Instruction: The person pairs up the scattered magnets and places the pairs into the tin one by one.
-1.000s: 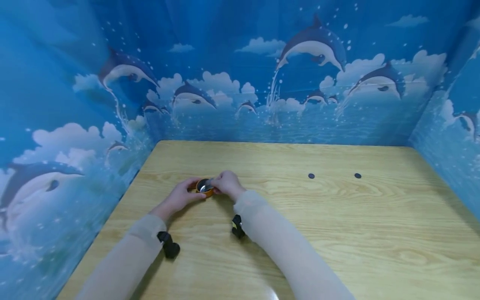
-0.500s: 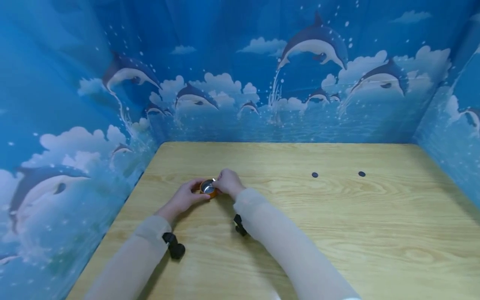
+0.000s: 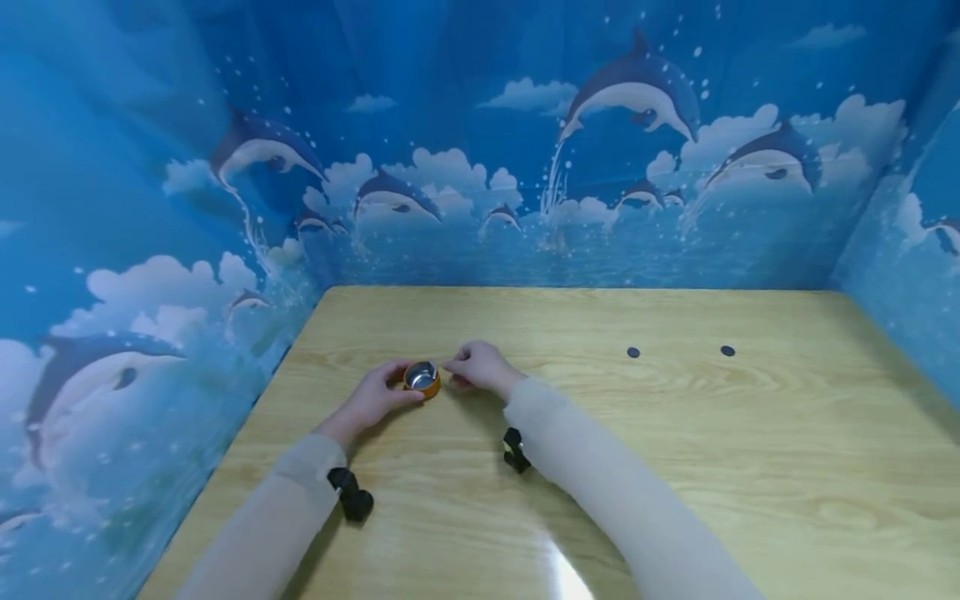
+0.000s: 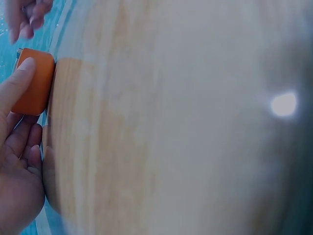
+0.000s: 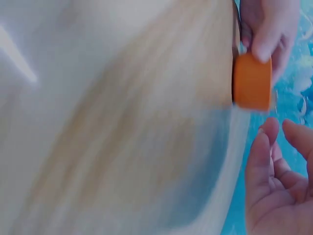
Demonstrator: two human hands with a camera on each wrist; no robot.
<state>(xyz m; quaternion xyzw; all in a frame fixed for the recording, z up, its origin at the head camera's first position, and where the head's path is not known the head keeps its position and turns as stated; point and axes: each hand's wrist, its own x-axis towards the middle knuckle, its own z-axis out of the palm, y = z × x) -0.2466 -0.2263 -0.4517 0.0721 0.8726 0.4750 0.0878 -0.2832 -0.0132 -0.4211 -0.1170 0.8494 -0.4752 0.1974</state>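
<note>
While the left hand [image 3: 377,397] grips an orange container [image 5: 252,82], right hand [image 3: 483,367] just beside it, fingertips [image 5: 272,127] apart

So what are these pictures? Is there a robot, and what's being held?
No robot: just a person's bare left hand and right hand. The wide picture comes from a camera on the person's head; each close-up comes from a small black camera worn on a wrist. The left hand holds a round orange cup with a shiny silver inside. The right hand is beside it, not touching, with nothing visible in it. Two small dark discs lie farther right on the wood-grain table. The dolphins are just pictures on the backdrop.
</note>
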